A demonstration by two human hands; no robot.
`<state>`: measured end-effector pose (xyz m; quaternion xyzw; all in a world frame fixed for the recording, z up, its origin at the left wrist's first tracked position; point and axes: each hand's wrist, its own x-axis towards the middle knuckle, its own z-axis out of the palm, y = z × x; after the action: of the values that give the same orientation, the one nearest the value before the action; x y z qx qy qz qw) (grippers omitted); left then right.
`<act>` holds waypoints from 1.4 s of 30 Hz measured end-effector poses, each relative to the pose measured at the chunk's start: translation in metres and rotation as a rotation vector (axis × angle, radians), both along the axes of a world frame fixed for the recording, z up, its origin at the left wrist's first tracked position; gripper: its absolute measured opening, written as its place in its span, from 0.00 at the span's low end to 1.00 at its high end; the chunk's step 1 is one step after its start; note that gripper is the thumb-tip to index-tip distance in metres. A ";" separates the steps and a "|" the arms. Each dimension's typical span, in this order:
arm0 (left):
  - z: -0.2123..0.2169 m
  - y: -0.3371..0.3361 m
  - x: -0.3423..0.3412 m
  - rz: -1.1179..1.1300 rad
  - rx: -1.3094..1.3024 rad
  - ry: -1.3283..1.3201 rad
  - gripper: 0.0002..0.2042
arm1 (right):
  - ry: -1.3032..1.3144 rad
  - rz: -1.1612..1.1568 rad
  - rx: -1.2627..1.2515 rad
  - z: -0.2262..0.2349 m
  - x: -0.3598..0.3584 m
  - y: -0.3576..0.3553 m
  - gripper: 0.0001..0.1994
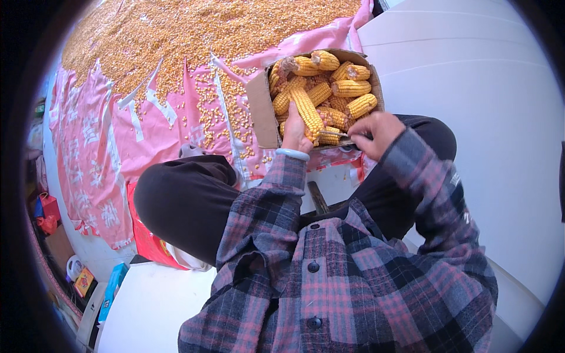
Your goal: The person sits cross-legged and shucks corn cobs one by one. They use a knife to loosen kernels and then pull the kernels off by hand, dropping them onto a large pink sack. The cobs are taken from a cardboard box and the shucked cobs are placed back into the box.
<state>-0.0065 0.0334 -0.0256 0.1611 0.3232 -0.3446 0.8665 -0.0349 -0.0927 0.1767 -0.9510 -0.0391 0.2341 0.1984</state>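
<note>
My left hand (296, 132), with a pale bangle at the wrist, is closed around a yellow corn cob (306, 110). The cob slants over the near side of an open cardboard box (262, 112). Closed too is my right hand (380, 133), just right of it, gripping a thin metal rod (336, 134) like a screwdriver shaft; its handle is hidden in my fingers. The rod's tip points left and reaches the lower end of the cob. Several more corn cobs (351, 88) fill the box, some with kernels stripped at the ends.
Loose corn kernels (194, 32) are heaped on a pink cloth (154, 138) at the far left, some scattered up to the box. My bent knees flank the box's near side. A white panel (465, 59) lies at the right. Small boxes and bags line the left edge.
</note>
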 end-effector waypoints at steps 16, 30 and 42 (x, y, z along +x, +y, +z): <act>0.011 -0.001 0.006 0.141 -0.232 0.048 0.28 | -0.466 -0.237 0.051 -0.026 -0.082 0.025 0.10; 0.014 -0.007 0.009 0.095 -0.068 0.053 0.30 | -0.344 -0.041 -0.150 -0.004 -0.061 0.028 0.10; 0.020 -0.010 0.018 0.054 0.087 0.088 0.27 | -0.278 -0.323 0.212 -0.018 -0.030 0.002 0.09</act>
<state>0.0114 0.0232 -0.0060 0.1747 0.3799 -0.3137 0.8525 -0.0654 -0.0907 0.1591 -0.9418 0.0624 0.0607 0.3246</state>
